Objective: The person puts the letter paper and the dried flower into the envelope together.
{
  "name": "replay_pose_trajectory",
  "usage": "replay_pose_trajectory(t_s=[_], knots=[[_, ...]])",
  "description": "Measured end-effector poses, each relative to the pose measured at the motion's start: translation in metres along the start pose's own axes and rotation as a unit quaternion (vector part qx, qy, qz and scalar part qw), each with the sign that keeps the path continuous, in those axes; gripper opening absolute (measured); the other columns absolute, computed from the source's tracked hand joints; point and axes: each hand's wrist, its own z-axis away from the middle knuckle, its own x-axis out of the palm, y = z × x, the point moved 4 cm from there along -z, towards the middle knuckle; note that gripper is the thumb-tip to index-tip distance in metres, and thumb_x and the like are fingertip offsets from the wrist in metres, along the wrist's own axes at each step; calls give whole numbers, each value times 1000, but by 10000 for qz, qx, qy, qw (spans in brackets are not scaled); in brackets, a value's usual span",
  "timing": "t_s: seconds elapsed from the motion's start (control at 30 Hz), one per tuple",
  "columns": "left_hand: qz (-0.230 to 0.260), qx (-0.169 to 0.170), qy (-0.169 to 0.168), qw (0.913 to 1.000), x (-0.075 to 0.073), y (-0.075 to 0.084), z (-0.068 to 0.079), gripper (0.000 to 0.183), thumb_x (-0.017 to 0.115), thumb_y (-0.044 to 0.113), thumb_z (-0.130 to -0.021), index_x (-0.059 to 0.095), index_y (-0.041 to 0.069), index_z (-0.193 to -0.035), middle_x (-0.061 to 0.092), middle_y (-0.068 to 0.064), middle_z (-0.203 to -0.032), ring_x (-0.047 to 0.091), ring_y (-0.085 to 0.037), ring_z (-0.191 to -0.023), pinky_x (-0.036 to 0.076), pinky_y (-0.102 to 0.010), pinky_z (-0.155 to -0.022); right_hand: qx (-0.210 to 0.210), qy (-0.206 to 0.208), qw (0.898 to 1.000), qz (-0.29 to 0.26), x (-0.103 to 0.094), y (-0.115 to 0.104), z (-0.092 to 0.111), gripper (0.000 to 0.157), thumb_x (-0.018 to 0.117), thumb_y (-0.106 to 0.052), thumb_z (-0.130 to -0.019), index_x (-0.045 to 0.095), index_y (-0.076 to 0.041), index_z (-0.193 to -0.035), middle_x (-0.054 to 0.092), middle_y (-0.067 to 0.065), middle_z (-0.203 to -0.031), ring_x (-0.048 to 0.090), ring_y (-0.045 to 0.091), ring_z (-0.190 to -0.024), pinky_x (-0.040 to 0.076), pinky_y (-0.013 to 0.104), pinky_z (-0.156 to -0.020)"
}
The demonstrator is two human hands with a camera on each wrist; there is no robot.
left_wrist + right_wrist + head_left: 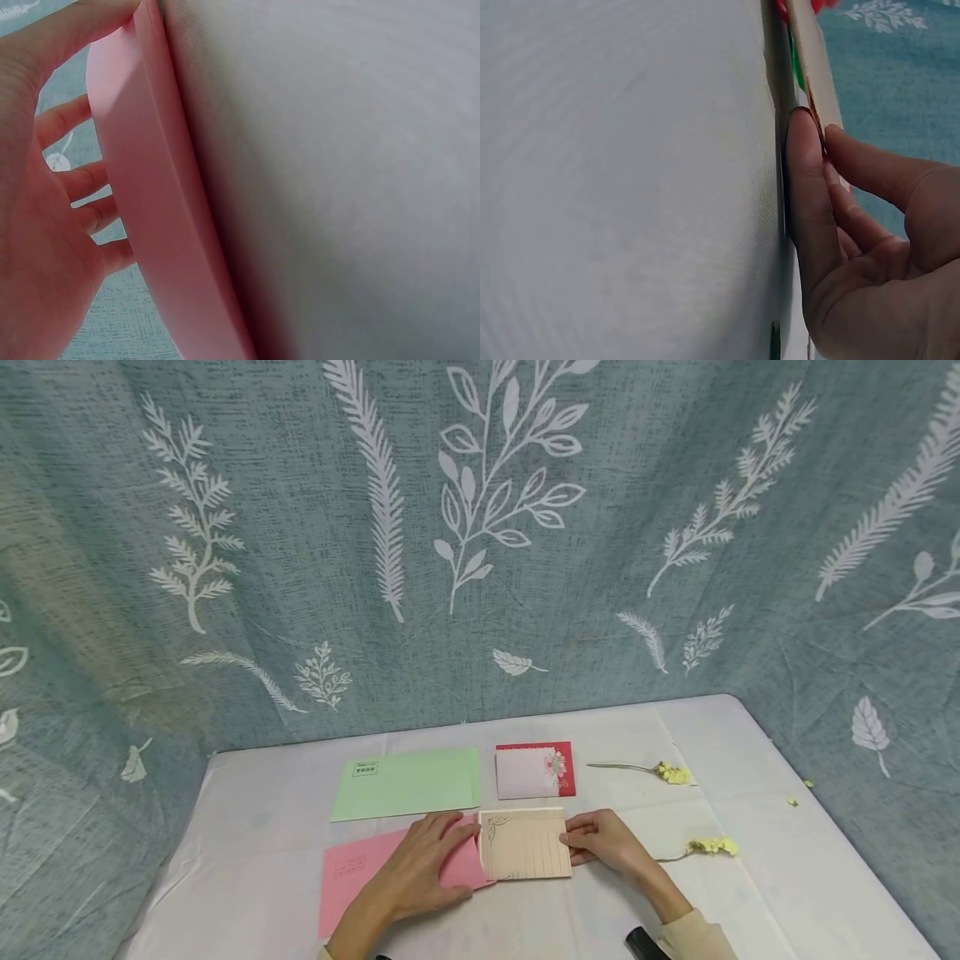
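Observation:
A pink envelope lies at the front left of the table, its mouth to the right. My left hand grips it near that mouth, fingers spread across the paper and thumb at the near edge. In the left wrist view, the pink envelope bows slightly between thumb and fingers. A cream card with printed lines and a corner ornament meets the mouth with its left edge. My right hand pinches the card's right edge. From the right wrist, thumb and forefinger hold the card edge-on.
Behind the pink envelope lies a light green envelope. A red card with a white floral front is behind the cream card. Two yellow flower sprigs lie on the right of the white-covered table. A patterned curtain hangs behind.

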Motion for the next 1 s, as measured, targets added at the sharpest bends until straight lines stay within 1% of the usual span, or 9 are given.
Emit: replay_pose_trajectory(t_s=[0.17, 0.27, 0.47, 0.7, 0.9, 1.0], knots=[[21, -8, -86, 10000, 0, 0, -1, 75, 80, 43, -72, 54, 19, -138, 50, -9, -138, 45, -27, -128, 38, -48, -106, 120, 199, 9991, 360, 1, -1, 0, 28, 68, -6, -90, 65, 16, -108, 71, 10, -81, 64, 10, -63, 58, 27, -60], [22, -16, -126, 9999, 0, 1, -1, 75, 80, 43, -73, 54, 19, -139, 49, -9, -139, 44, -28, -129, 37, -49, -107, 112, 302, 9981, 531, 2, -2, -1, 26, 69, -5, -89, 67, 15, -105, 71, 9, -79, 63, 10, -62, 58, 27, -58], [30, 49, -90, 9999, 0, 1, -2, 73, 80, 43, -72, 55, 20, -137, 49, -9, -138, 44, -28, -129, 37, -48, -108, 25, 327, 9982, 511, 6, -4, -3, 24, 69, -2, -87, 67, 15, -104, 71, 11, -78, 64, 10, -62, 59, 29, -59], [2, 133, -92, 9999, 0, 3, -1, 72, 81, 42, -72, 56, 20, -136, 50, -10, -138, 44, -29, -128, 37, -48, -108, 27, 242, 9984, 510, 12, -5, -5, 24, 69, -3, -88, 67, 16, -104, 70, 10, -77, 64, 10, -61, 59, 29, -59], [-24, 194, -32, 9998, -1, 5, -2, 71, 81, 42, -72, 57, 19, -135, 50, -10, -137, 45, -28, -128, 37, -47, -107, -85, 99, 9992, 388, 20, -8, -9, 23, 67, -2, -90, 67, 17, -103, 70, 12, -76, 65, 9, -61, 59, 29, -61], [-53, 192, -45, 9998, -1, 5, -2, 71, 81, 43, -71, 57, 19, -134, 51, -10, -136, 45, -28, -127, 37, -47, -107, -95, 115, 9991, 409, 24, -9, -10, 22, 68, -3, -89, 68, 16, -101, 70, 12, -73, 65, 9, -59, 59, 29, -60]])
